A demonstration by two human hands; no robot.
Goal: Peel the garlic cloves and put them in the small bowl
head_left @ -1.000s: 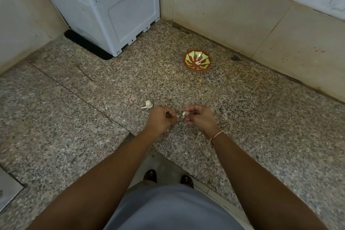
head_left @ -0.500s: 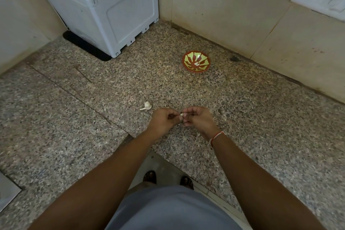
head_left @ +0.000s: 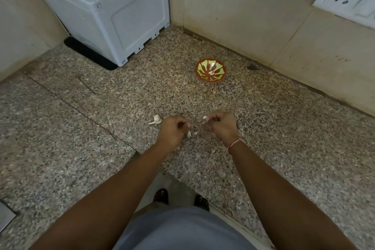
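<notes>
We see both hands held low over a speckled granite counter (head_left: 284, 148), a little apart from each other. The right hand (head_left: 222, 127) has its fingers curled in, and its fingertips pinch a small white garlic clove (head_left: 205, 117) that pokes out toward the left. The left hand (head_left: 174, 130) is also curled; we cannot tell whether it grips anything, though white scraps of garlic skin (head_left: 189, 134) show just beside its fingertips, between the two hands. Another garlic piece with a papery tail (head_left: 156, 119) lies on the counter just left of the left hand. The small bowl (head_left: 211, 70), red with yellow-green markings, sits farther back near the wall, well apart from both hands, with pale bits inside it. A white appliance (head_left: 113, 12) stands in the corner.
</notes>
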